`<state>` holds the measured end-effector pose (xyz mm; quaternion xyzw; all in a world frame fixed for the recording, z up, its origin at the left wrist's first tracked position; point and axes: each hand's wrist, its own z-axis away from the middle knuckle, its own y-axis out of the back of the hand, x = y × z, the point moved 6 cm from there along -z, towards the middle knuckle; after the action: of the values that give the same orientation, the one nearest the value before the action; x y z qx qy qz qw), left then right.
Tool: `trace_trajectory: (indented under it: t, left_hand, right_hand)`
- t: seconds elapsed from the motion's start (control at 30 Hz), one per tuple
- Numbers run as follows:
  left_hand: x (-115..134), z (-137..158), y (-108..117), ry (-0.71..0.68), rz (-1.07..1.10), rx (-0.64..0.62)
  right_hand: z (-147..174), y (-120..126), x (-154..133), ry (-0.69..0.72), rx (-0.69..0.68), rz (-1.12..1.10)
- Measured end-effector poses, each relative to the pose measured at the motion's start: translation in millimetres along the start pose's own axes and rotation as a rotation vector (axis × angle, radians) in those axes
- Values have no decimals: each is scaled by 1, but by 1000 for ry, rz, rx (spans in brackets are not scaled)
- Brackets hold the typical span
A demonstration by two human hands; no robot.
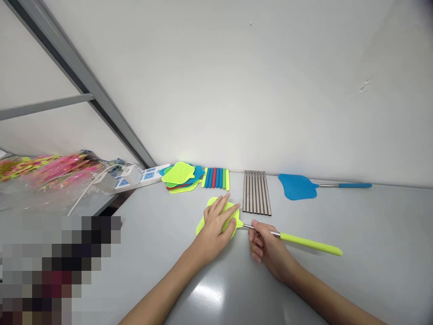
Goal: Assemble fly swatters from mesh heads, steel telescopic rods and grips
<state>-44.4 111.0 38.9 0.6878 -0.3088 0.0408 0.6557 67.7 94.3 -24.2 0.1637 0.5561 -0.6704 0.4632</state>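
Observation:
A yellow-green fly swatter point(309, 243) lies across the middle of the table, its handle pointing right. My left hand point(216, 225) rests flat with fingers spread over its perforated head, hiding much of it. The thumb and fingers of my right hand point(267, 243) are closed around the metal rod between head and handle. Behind them lies a row of several metal rods point(255, 194). To the right rests a blue fly swatter point(299, 187) with its rod and handle attached. Several loose coloured handles point(216, 178) line up beside a pile of swatter heads point(179, 174).
A white power strip point(145, 178) with plugs and a cable sits at the table's left edge. Clear bags of pink and yellow items point(67, 167) lie further left. A white wall point(264, 90) rises behind the grey table point(372, 225). The lower left is pixelated.

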Motion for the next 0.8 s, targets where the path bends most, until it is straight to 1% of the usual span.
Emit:
trace_trajectory:
  t: [0.13, 0.27, 0.4, 0.57, 0.8]
  left_hand:
    - [9, 0, 10, -58, 78, 50]
    - [9, -1, 10, -80, 65, 63]
    - [8, -2, 12, -120, 19, 36]
    - [15, -1, 18, -206, 17, -19]
    - [23, 3, 19, -236, 33, -39]
  right_hand:
    - [0, 3, -3, 41, 26, -12]
    - [-1, 3, -2, 47, 26, -4]
    - [-1, 3, 0, 61, 20, 20]
    - [-1, 3, 3, 75, 1, 69]
    - [-2, 1, 4, 68, -22, 128]
